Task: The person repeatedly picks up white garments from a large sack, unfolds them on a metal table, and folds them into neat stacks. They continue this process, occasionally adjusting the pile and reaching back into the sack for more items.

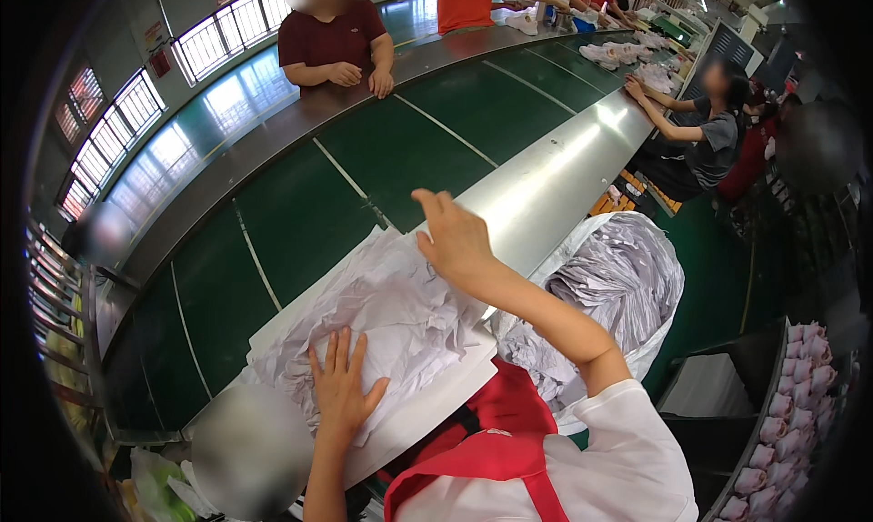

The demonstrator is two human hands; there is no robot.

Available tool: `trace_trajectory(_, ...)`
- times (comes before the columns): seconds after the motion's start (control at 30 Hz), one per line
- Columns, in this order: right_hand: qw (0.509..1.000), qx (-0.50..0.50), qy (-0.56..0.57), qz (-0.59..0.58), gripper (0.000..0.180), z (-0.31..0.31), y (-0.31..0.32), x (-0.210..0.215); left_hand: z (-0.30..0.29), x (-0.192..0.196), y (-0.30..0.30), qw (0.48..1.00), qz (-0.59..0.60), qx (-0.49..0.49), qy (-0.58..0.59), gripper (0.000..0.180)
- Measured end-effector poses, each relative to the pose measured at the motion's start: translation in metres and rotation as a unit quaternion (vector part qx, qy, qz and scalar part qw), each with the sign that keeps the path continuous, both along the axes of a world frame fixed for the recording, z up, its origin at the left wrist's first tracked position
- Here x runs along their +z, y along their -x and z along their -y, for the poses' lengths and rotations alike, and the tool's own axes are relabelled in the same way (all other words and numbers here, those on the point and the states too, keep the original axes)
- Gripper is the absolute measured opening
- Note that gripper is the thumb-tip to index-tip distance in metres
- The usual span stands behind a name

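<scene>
My left hand (pixel 340 386) lies flat with spread fingers on a heap of crumpled white tissue paper (pixel 400 308). Beneath the heap are larger flat white sheets (pixel 414 431), resting at the near edge of the conveyor. At the heap's far right side, my right hand (pixel 455 240) is raised with thumb and fingers apart, and nothing shows in it. Whether its thumb touches the paper I cannot tell. To the right of my forearm stands a big white sack (pixel 668 295) full of folded, crumpled tissue paper (pixel 609 281).
A green conveyor belt (pixel 300 213) with white cross lines runs beyond a metal ledge (pixel 546 181). Co-workers stand along it, one opposite me (pixel 332 45), one seated right (pixel 700 126). Shoes (pixel 618 54) sit far along. Pink bundled items (pixel 777 431) fill a rack at lower right.
</scene>
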State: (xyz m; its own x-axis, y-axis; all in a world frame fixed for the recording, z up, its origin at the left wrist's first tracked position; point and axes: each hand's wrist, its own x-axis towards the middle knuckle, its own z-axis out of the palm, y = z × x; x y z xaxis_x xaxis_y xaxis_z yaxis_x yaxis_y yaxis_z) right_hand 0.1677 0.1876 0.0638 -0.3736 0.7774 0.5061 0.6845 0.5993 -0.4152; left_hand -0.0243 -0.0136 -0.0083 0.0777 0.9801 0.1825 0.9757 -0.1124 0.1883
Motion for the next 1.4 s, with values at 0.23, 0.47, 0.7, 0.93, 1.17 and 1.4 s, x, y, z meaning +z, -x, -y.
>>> trace_trajectory(0.23,0.958,0.263,-0.082,0.076,0.054,0.065,0.051,-0.047,-0.003,0.013,-0.012,0.999,-0.046,0.028,-0.005,0.080)
trace_trajectory(0.47,0.986,0.140,0.086,0.016,0.065,0.009,0.006,-0.107,0.015,-0.005,-0.002,0.985,-0.092,0.132,0.057,0.088)
trace_trajectory(0.7,0.806,-0.145,0.257,-0.513,0.016,0.070,-0.158,-0.157,0.014,-0.008,-0.005,0.980,-0.122,0.138,0.079,0.089)
trace_trajectory(0.93,0.872,-0.308,0.372,-0.082,0.046,0.079,-0.329,-0.325,0.009,-0.016,0.002,0.976,-0.149,0.131,0.086,0.083)
trace_trajectory(1.17,0.903,-0.360,0.227,0.056,0.057,-0.027,-0.399,-0.325,0.011,-0.016,0.006,0.973,-0.166,0.131,0.091,0.086)
trace_trajectory(1.4,0.879,-0.409,0.186,0.159,0.053,-0.075,-0.420,-0.377,0.008,0.000,-0.007,0.982,-0.098,0.111,0.116,0.094)
